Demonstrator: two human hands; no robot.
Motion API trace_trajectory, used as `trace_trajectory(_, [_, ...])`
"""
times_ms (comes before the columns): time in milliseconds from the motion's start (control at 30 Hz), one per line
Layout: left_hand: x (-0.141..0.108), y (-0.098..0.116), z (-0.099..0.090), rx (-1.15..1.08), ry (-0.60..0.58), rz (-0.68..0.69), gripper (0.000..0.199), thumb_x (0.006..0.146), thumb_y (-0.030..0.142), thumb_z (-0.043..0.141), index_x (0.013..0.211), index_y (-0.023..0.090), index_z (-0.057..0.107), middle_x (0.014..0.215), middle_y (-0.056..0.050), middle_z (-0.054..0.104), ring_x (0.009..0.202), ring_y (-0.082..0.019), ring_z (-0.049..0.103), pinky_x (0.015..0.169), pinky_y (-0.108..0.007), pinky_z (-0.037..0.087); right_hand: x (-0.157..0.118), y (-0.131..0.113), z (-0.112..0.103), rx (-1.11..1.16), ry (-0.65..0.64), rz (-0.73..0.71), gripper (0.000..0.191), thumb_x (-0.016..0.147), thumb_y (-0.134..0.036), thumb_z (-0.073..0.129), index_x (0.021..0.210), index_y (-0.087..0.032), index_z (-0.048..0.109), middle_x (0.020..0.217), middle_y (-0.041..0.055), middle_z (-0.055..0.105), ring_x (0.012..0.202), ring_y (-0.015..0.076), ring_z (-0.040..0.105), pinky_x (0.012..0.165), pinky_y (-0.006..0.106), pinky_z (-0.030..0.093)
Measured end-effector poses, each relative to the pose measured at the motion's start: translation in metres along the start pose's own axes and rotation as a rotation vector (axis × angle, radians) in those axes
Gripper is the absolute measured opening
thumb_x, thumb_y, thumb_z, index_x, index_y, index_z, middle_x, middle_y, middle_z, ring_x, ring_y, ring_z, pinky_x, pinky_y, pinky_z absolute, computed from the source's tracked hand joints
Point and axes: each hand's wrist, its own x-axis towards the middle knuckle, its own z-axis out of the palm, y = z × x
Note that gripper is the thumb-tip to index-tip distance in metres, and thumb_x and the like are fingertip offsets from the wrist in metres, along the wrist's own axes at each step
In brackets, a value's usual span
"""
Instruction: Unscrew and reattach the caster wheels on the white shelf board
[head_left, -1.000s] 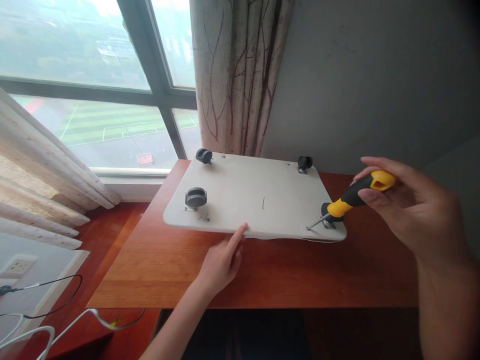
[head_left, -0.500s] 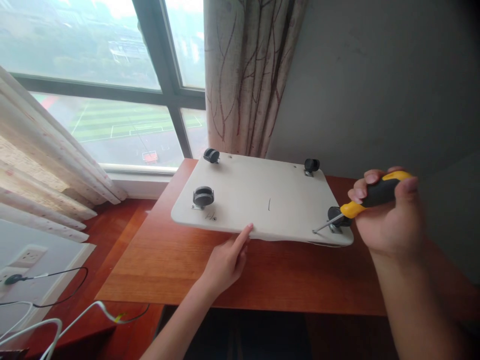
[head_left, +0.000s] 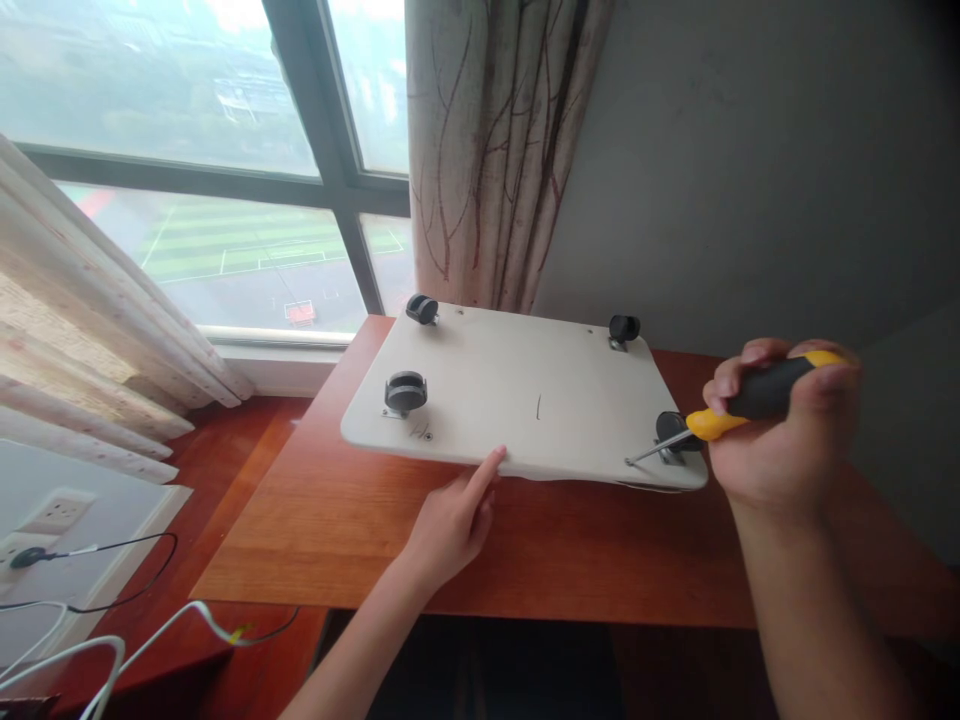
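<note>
A white board lies with its casters up and bears a few pen marks. Near its right front corner, the tip of a yellow-and-black screwdriver meets a small screw spot beside the caster. My right hand is wrapped round the screwdriver's handle, and the shaft slants down to the left. On the board's front edge, my left hand presses one stretched finger, its other fingers curled below the edge. Another caster stands at the left front, near a screw.
Beneath the board is a reddish-brown wooden table. Behind it hang curtains beside a window. White cables and a wall socket are at the lower left. A grey wall rises at the right.
My right hand and the screwdriver's handle have shifted slightly to the right, and the handle has turned a little. The screwdriver's tip and my left hand stay in place.
</note>
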Motion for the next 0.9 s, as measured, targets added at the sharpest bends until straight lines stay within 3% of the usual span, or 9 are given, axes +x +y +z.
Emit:
trace_trajectory(133, [0.0,0.0,-0.001,-0.007,0.0,-0.006,0.074,0.095,0.01,0.042,0.159,0.034,0.015,0.116,-0.004,0.07,0.085,-0.018,0.069,0.066,-0.025,0.053,0.001,0.0,0.0,0.02,-0.023,0.047,0.03,0.089,-0.059,0.052,0.091,-0.031,0.062,0.09,0.0021,0.049,0.068,0.0181,0.052,0.057,0.035,0.041])
trace_trajectory(300, [-0.001,-0.001,0.0,-0.012,-0.005,-0.014,0.074,0.095,0.01,0.043,0.159,0.034,0.014,0.117,-0.004,0.07,0.086,-0.018,0.069,0.068,-0.025,0.054,0.002,0.002,-0.002,0.087,-0.029,0.088,0.039,0.095,-0.061,0.036,0.106,-0.035,0.062,0.075,0.0,0.045,0.053,0.0164,0.042,0.048,0.032,0.034])
trace_trajectory(400, [-0.001,-0.002,0.001,-0.013,-0.013,-0.018,0.074,0.095,0.011,0.043,0.159,0.033,0.015,0.118,-0.004,0.07,0.086,-0.018,0.069,0.069,-0.026,0.054,-0.001,0.002,0.0,0.088,-0.05,0.056,0.02,0.091,-0.055,0.051,0.097,-0.037,0.059,0.077,-0.0004,0.05,0.051,0.0156,0.041,0.044,0.03,0.03])
trace_trajectory(500, [-0.001,-0.002,0.001,-0.011,-0.013,-0.018,0.073,0.095,0.011,0.043,0.159,0.033,0.015,0.118,-0.004,0.07,0.085,-0.017,0.069,0.069,-0.025,0.054,-0.002,0.001,0.004,0.086,-0.03,-0.007,0.017,0.083,-0.045,0.067,0.092,-0.032,0.061,0.09,0.0007,0.055,0.062,0.015,0.051,0.048,0.029,0.038])
trace_trajectory(600, [-0.001,-0.002,0.001,-0.008,-0.003,-0.012,0.074,0.095,0.011,0.043,0.159,0.034,0.014,0.117,-0.004,0.07,0.084,-0.018,0.069,0.068,-0.025,0.054,0.0,0.001,0.005,0.081,-0.03,-0.004,0.031,0.084,-0.056,0.064,0.088,-0.026,0.065,0.093,0.0033,0.054,0.071,0.0165,0.055,0.057,0.033,0.045])
trace_trajectory(667, [-0.001,-0.001,0.001,-0.01,-0.001,-0.007,0.074,0.095,0.011,0.043,0.159,0.033,0.014,0.116,-0.004,0.071,0.085,-0.018,0.069,0.068,-0.025,0.053,0.002,0.001,0.005,0.083,-0.047,0.041,0.038,0.086,-0.062,0.059,0.093,-0.026,0.067,0.086,0.0028,0.054,0.068,0.0164,0.054,0.058,0.033,0.045])
trace_trajectory(767, [-0.001,-0.001,0.001,-0.019,-0.004,-0.007,0.075,0.094,0.01,0.043,0.159,0.033,0.014,0.116,-0.004,0.071,0.085,-0.018,0.068,0.068,-0.025,0.053,0.002,0.0,0.006,0.113,-0.034,0.039,0.037,0.089,-0.06,0.053,0.105,-0.028,0.065,0.076,0.0007,0.054,0.059,0.0156,0.05,0.051,0.031,0.041])
trace_trajectory(900, [-0.001,-0.002,0.002,-0.022,-0.003,-0.008,0.074,0.095,0.011,0.044,0.159,0.033,0.015,0.116,-0.004,0.071,0.084,-0.018,0.068,0.068,-0.026,0.053,-0.002,0.001,0.01,0.052,-0.041,-0.073,0.028,0.09,-0.055,0.058,0.098,-0.028,0.062,0.07,-0.0016,0.055,0.051,0.0137,0.046,0.043,0.028,0.036])
